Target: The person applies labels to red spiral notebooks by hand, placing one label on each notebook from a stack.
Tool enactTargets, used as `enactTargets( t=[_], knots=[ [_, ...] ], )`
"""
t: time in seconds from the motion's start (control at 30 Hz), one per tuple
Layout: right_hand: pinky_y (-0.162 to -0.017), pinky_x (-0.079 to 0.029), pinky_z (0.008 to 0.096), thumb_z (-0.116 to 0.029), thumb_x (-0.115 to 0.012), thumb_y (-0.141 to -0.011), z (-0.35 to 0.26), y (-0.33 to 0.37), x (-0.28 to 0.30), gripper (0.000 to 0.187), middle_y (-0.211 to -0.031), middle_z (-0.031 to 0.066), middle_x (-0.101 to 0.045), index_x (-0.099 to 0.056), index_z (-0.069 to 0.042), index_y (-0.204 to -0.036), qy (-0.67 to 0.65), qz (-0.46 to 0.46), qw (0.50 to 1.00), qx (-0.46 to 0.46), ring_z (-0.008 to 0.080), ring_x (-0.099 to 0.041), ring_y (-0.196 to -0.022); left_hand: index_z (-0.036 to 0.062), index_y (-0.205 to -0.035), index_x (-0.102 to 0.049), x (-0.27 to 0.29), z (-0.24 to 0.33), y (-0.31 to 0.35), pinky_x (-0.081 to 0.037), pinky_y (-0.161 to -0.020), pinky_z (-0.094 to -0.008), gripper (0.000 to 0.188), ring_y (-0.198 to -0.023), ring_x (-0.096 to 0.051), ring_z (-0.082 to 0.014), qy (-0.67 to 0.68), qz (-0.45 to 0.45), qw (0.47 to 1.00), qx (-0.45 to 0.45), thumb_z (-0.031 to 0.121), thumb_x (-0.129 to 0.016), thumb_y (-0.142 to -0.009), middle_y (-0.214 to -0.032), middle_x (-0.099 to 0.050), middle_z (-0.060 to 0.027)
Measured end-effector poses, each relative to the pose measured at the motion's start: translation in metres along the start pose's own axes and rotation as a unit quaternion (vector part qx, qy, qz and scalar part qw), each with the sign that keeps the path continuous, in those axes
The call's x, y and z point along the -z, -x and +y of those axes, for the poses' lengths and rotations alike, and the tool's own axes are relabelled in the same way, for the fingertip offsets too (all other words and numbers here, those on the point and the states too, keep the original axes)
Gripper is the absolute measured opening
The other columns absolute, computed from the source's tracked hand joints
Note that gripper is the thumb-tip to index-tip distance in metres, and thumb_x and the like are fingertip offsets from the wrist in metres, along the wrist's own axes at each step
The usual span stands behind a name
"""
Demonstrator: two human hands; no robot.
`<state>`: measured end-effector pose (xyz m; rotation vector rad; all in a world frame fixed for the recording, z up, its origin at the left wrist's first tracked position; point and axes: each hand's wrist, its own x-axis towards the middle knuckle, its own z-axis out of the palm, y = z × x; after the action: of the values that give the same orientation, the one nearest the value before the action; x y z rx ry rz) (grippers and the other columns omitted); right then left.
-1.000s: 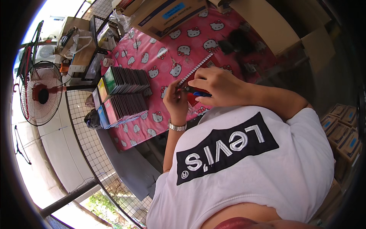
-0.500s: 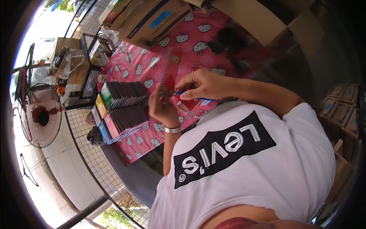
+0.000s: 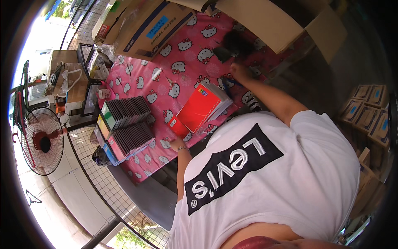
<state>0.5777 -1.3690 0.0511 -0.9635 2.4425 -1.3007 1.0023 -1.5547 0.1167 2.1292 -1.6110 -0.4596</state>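
The table [image 3: 128,76], under a pink cat-print cover, carries a red-covered notebook pile [image 3: 202,107] near its front edge. Beyond the pile and to its left stands a closed cardboard carton [image 3: 155,31] with a blue label; beyond it to the right, an open-flapped cardboard box [image 3: 265,25]. A wire-cage fan [image 3: 43,143] stands far left of the pile, and on the table between them are two rows of dark-edged notebooks [image 3: 134,139].

The two hands, a second ago together around a coil-bound red notebook with a blue-handled tool, are now well apart. The right hand [image 3: 241,74] is out beyond the pile's right end, blurred; I cannot tell whether its fingers are spread or closed. The left hand [image 3: 178,143] is low at the pile's left end, by a red cover corner [image 3: 177,127] showing there; its grip cannot be made out. Handling the coil with both hands appears to have paused or ended. Just beside the pile's right end is a blurred dark-blue object [image 3: 226,83], possibly that tool.
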Motion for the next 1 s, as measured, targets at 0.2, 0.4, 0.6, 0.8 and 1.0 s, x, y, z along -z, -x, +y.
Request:
enactTargets(
  t=[0.2, 0.4, 0.6, 0.8, 1.0],
  knots=[
    [-0.079, -0.050, 0.0479, -0.020, -0.071, -0.083, 0.019, -0.011, 0.048, 0.020, -0.090, 0.0229, -0.066, -0.065, -0.001, -0.086, 0.141, -0.039, 0.989, 0.002, 0.0400, -0.065, -0.092, 0.0015, -0.103, -0.065, 0.094, 0.168, 0.062, -0.052, -0.080, -0.0414, 0.026, -0.088, -0.063, -0.0315, 0.260, -0.080, 0.890, -0.367, 0.015, -0.074, -0.082, -0.100, -0.067, -0.0159],
    [-0.084, -0.049, 0.0489, -0.019, -0.065, -0.089, 0.025, -0.040, 0.083, 0.017, -0.108, 0.0212, -0.061, -0.068, -0.004, -0.096, 0.146, -0.159, 0.976, -0.034, 0.0396, -0.061, -0.101, 0.0066, -0.099, -0.067, 0.141, 0.265, 0.168, -0.055, -0.073, -0.0346, 0.031, -0.083, -0.065, -0.0271, -0.093, -0.196, 0.655, -0.723, 0.021, -0.079, -0.075, -0.100, -0.067, -0.0084],
    [-0.083, -0.050, 0.0444, -0.018, -0.060, -0.094, -0.018, -0.033, 0.121, 0.018, -0.098, 0.0164, -0.060, -0.070, -0.008, -0.105, 0.067, -0.079, 0.994, 0.044, 0.0368, -0.061, -0.092, 0.0090, -0.096, -0.070, 0.138, 0.269, 0.147, -0.055, -0.062, -0.0353, 0.026, -0.076, -0.069, -0.0236, -0.043, -0.285, 0.647, -0.706, 0.024, -0.079, -0.077, -0.094, -0.069, -0.0055],
    [-0.080, -0.050, 0.0383, -0.018, -0.062, -0.095, -0.123, -0.006, 0.173, 0.024, -0.097, 0.0133, -0.063, -0.069, -0.009, -0.116, -0.097, -0.162, 0.979, 0.077, 0.0283, -0.063, -0.088, 0.0078, -0.094, -0.071, 0.136, 0.273, 0.145, -0.055, -0.061, -0.0347, 0.021, -0.073, -0.069, -0.0230, -0.056, -0.302, 0.635, -0.709, 0.023, -0.077, -0.080, -0.090, -0.069, -0.0049],
    [-0.073, -0.049, 0.0304, -0.019, -0.061, -0.098, -0.170, 0.021, 0.178, 0.025, -0.097, 0.0073, -0.067, -0.069, -0.008, -0.119, -0.238, -0.225, 0.945, -0.005, 0.0144, -0.061, -0.077, 0.0074, -0.094, -0.072, 0.136, 0.273, 0.150, -0.055, -0.061, -0.0351, 0.018, -0.070, -0.069, -0.0247, -0.088, -0.276, 0.621, -0.728, 0.020, -0.075, -0.081, -0.087, -0.069, -0.0067]
  ],
)
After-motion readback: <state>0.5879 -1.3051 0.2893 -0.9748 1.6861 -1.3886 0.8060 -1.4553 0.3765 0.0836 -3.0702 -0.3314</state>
